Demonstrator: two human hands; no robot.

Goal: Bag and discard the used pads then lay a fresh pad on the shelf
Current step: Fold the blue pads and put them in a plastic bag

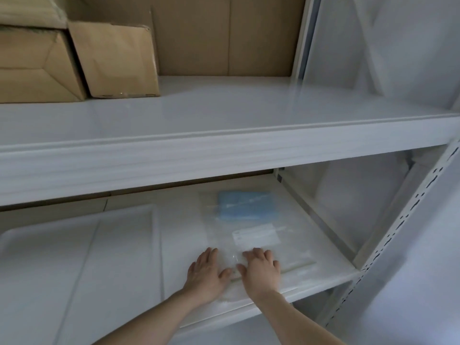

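A clear plastic bag (254,225) lies flat on the lower white shelf (331,275), with a white label on it. Folded blue pads (245,205) show through the far end of the bag. My left hand (206,272) lies palm down on the shelf at the bag's near left corner, fingers straight. My right hand (260,268) presses on the bag's near edge, its fingers slightly bent on the plastic. The two thumbs almost meet over the bag's edge.
A large white lidded bin (79,260) fills the left of the lower shelf. The upper shelf (224,135) overhangs close above and holds cardboard boxes (117,61) at the left. A perforated metal upright (408,220) stands at the right.
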